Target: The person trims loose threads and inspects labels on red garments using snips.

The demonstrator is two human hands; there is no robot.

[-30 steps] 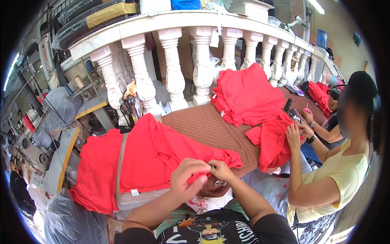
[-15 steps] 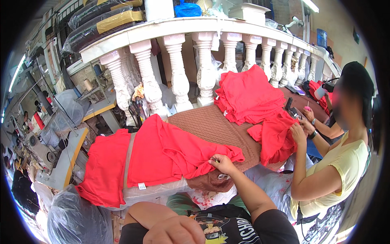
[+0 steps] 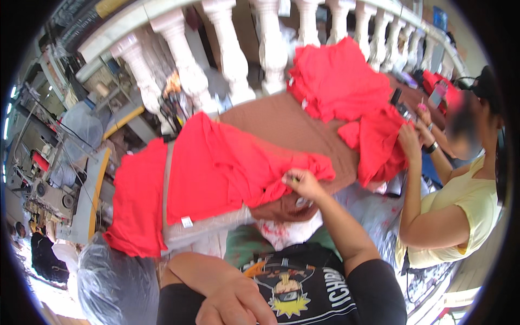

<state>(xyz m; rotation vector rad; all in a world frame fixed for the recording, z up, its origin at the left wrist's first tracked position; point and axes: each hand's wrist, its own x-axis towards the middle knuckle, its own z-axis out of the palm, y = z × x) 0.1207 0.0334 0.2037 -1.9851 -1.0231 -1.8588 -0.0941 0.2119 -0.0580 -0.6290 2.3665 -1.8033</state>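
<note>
Red garments lie over the brown-covered bench in front of me. The nearer red garment (image 3: 208,168) is spread flat on the left, with a white tag at its front edge, and gathers toward the right. At that gathered end, my right hand (image 3: 306,185) is pinched on a small object with a yellowish-green part, too small to name. Its fingers are close to the cloth; whether they grip the cloth as well I cannot tell. My left hand (image 3: 235,303) is raised close to the camera at the lower edge, its fingers bent and their tips out of frame, away from the garments.
A pile of red garments (image 3: 336,81) stands at the bench's far right. Beside it, a co-worker in a yellow shirt (image 3: 455,216) handles another red garment (image 3: 379,143). White balusters (image 3: 225,49) line the back. Sewing machines (image 3: 54,192) and a plastic-wrapped bundle (image 3: 116,284) are at left.
The view has tipped downward, so the bench and garments sit higher in the picture. My right hand stays pinched beside the red garment; my left hand remains raised near the camera.
</note>
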